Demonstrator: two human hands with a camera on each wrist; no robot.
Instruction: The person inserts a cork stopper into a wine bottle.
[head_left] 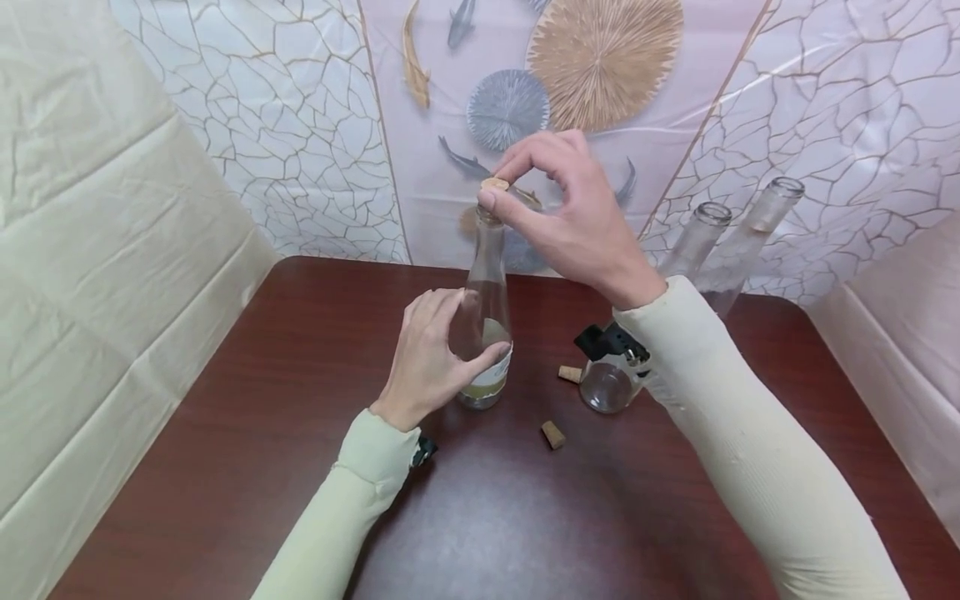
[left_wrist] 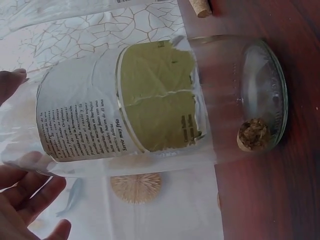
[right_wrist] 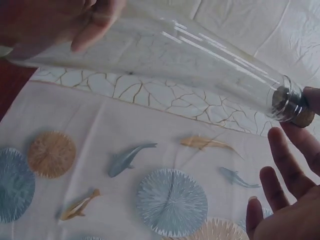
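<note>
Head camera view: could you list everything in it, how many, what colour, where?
Labelled bottle: one, clear, upright, centre
Stopper cork: one, tan, in that bottle's mouth
Loose corks: two, tan, right of that bottle
Other bottles: two, clear, at right, partly hidden
Table: one, dark red, under the bottles
Backdrop: one, pale, patterned, behind the table
Side cloths: two, pale, left and right
Wrist devices: two, black, at both wrists
Sleeves: two, pale, on both arms
Left grip: one, bare, around the labelled bottle
Right grip: one, bare, pinching the stopper cork
</note>
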